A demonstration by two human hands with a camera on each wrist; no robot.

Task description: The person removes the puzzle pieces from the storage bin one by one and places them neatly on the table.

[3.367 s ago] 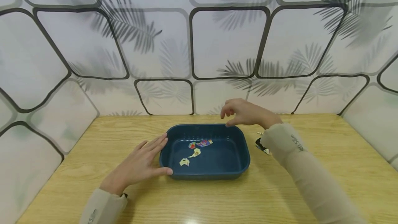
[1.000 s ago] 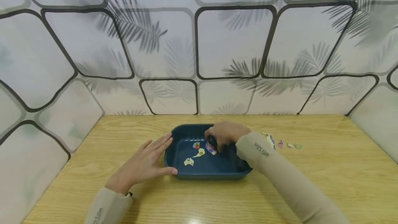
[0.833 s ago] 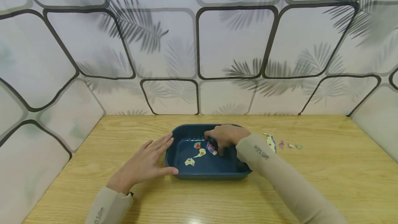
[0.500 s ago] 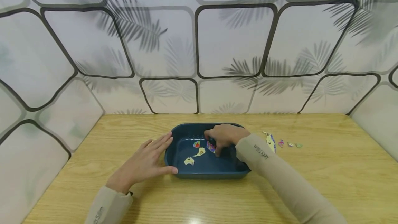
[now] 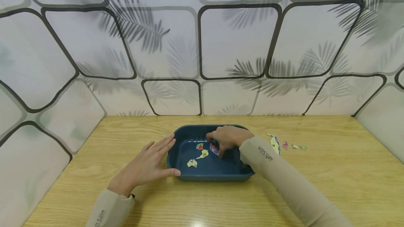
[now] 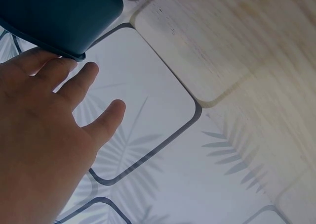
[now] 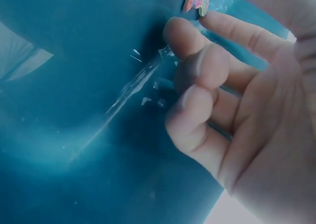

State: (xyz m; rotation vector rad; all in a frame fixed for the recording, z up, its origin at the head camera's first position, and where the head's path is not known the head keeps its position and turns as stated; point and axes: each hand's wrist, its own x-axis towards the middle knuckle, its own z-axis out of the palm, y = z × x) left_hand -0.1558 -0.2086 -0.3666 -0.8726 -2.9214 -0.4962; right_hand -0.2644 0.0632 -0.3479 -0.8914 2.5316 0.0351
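My left hand (image 5: 143, 166) lies along the left end of a dark blue rectangular basin (image 5: 211, 178), fingertips and thumb at its rim. In the left wrist view, its spread fingers (image 6: 81, 83) are under the basin's edge. My right hand (image 5: 228, 137) reaches into the basin from the right. Its thumb and index finger span a multicoloured flat puzzle piece (image 5: 214, 149), partly hidden by the hand. The right wrist view shows the other fingers (image 7: 192, 115) curled and one fingertip right at the piece's edge. Left of it lie a red-green piece (image 5: 200, 146) and cream pieces (image 5: 192, 163).
Right of the basin, a long cream-and-blue piece (image 5: 274, 144), a pink piece (image 5: 285, 145) and two small pieces (image 5: 303, 148) lie on the wooden table (image 5: 331, 178). A leaf-patterned wall covering (image 5: 233, 45) stands at the back and sides.
My right hand has come down from above the basin's back rim onto the multicoloured piece, which has turned. The pieces on the table are now uncovered. My left hand stays at the rim.
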